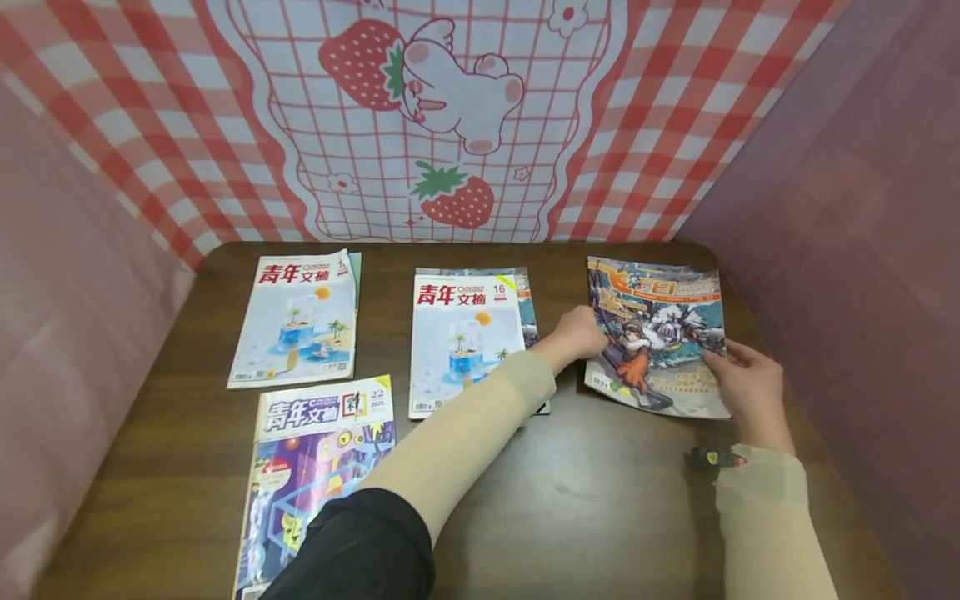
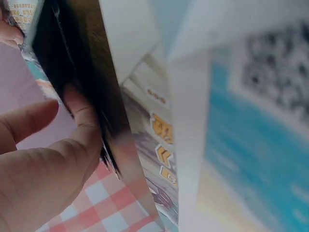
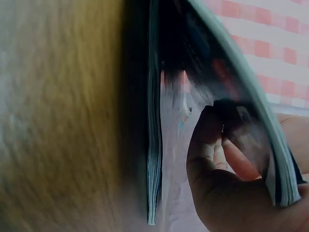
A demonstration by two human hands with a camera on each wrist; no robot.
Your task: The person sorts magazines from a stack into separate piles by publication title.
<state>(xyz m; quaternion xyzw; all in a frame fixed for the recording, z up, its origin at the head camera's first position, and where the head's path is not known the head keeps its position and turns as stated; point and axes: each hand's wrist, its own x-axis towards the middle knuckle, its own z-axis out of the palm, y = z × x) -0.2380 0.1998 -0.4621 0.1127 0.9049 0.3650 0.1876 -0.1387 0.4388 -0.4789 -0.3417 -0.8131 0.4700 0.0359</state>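
Toward the far right of the brown table (image 1: pixel 585 508), I see a magazine with an orange title (image 1: pixel 660 333), its cover a character in an orange outfit before a snowy scene. The right hand (image 1: pixel 753 387) pinches its right edge, thumb on the cover and fingers underneath. At the opposite side, the left hand (image 1: pixel 576 335) pinches the left edge between thumb and a finger; the other fingertips are hidden from me. From the right wrist's angle the right side of the magazine bows up off the table, and lower pages (image 3: pixel 153 145) lie flat beneath it with a gap between; whether they belong to a separate magazine I cannot tell.

Just beside the left hand sits a white magazine numbered 16 (image 1: pixel 453 333), an ice-lolly beach picture on its front, lying on top of another magazine (image 1: pixel 531 312) that peeps out along its top and right. Well apart to the left, a matching white magazine (image 1: pixel 258 333) rests over something with a green edge (image 1: pixel 356 279). Nearer the person lies a purple magazine marked 22 (image 1: pixel 322 442), partly covered by the black sleeve (image 1: pixel 367 550) of the left arm. A small dark device (image 1: pixel 712 457) sits at the right wrist. Behind the table hangs a red-and-white checked cloth (image 1: pixel 675 108) printed with strawberries and a rabbit, and pinkish drapes (image 1: pixel 840 275) flank both sides.
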